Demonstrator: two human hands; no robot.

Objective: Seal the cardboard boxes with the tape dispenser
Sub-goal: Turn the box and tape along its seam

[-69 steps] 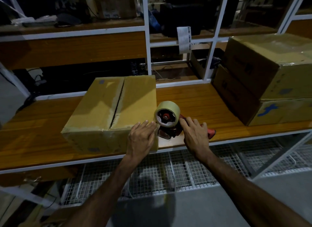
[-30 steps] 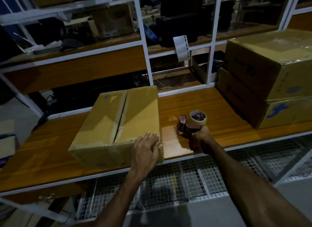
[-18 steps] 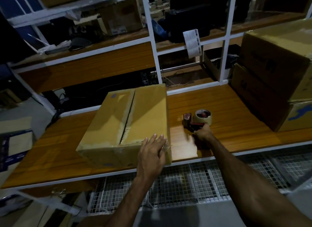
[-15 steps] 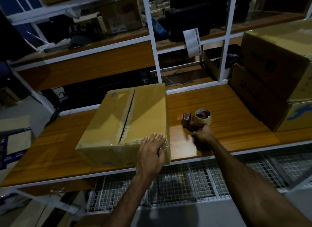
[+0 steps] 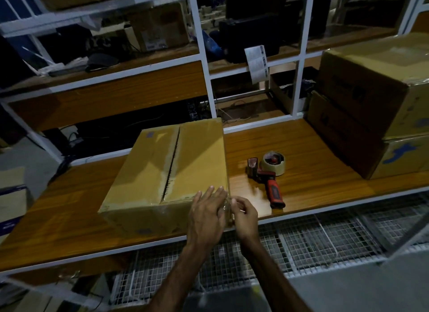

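A brown cardboard box (image 5: 167,167) lies on the wooden shelf (image 5: 301,153), its top flaps closed with a dark seam down the middle. My left hand (image 5: 205,215) presses flat with straight fingers on the box's near right corner. My right hand (image 5: 243,215) is right beside it at that corner, fingers curled, pinching a bit of clear tape at the box's edge. The tape dispenser (image 5: 267,174), red-handled with a tan roll, lies on the shelf to the right of the box, free of both hands.
Two stacked cardboard boxes (image 5: 376,102) fill the shelf's right end. White rack posts (image 5: 204,63) and an upper shelf with clutter stand behind. A wire mesh shelf (image 5: 301,242) runs below the wooden board's front edge.
My right hand set the tape dispenser down on the shelf, let it go, and moved left to the box's near right corner beside my left hand.
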